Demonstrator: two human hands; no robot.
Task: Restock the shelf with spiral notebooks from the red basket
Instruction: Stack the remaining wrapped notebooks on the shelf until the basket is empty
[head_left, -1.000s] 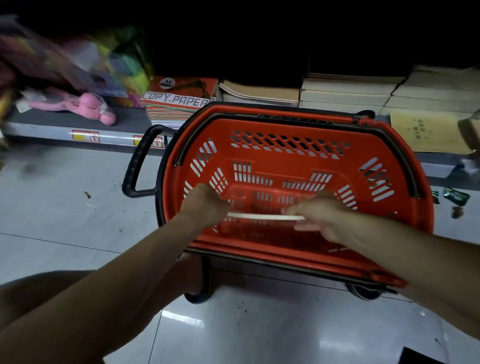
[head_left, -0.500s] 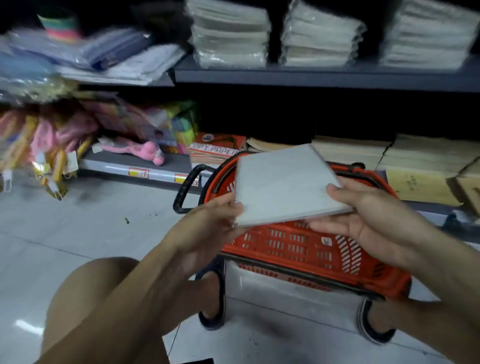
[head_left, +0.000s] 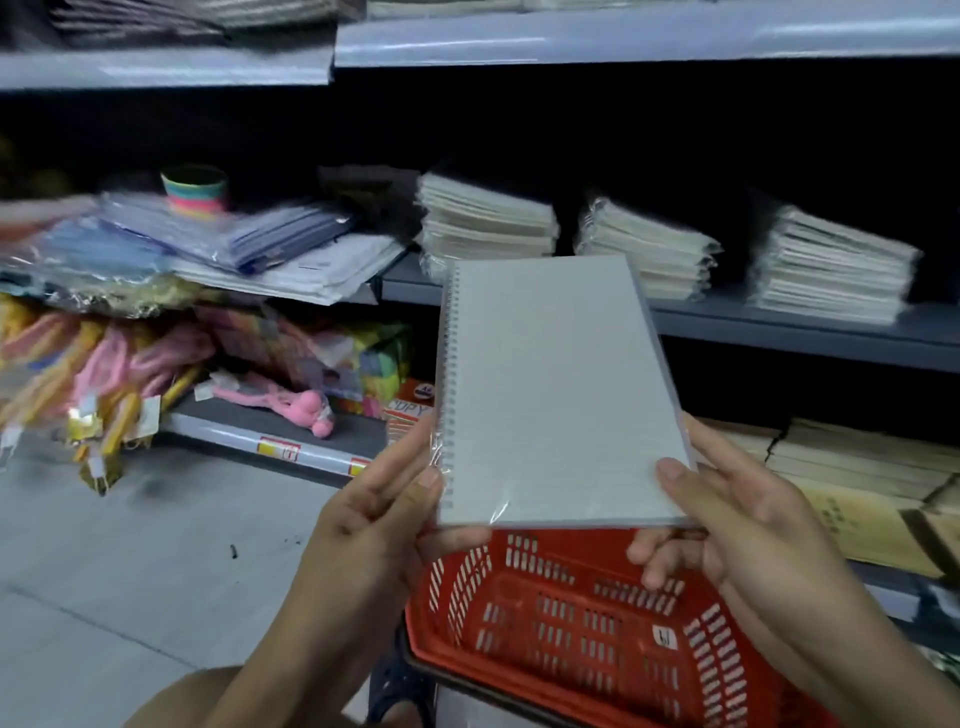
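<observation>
The left hand (head_left: 374, 525) pinches the spiral notebook (head_left: 556, 395) at its lower bound corner, thumb on the cover beside the wire coil and fingers curled underneath. The right hand (head_left: 727, 514) pinches the opposite lower corner the same way, thumb on top, fingers below. Between them the notebook, in clear plastic wrap, is held up tilted, its top end leaning toward the shelving and its bottom edge above the red basket (head_left: 597, 623), which sits on the floor (head_left: 130, 545) just below the hands.

Beyond the notebook, the middle shelf (head_left: 779, 327) carries three stacks of wrapped notebooks: the left stack (head_left: 485, 218), the middle stack (head_left: 644, 249) and the right stack (head_left: 831, 265). All look like the same pale stock. To the left lie plastic-wrapped folders (head_left: 234, 239) with a striped roll (head_left: 195, 189) behind them, and packaged toys (head_left: 156, 353) crowd the low shelf.

To do this step well, I would level the notebook, turn the coil to match the stack chosen, and lay it squarely on top instead of pushing it in from the front edge, since the slick wrap probably slides and a shove could topple a leaning pile. The left stack seems nearest. Keeping both hands on until it rests flat should stop it skating off.
</observation>
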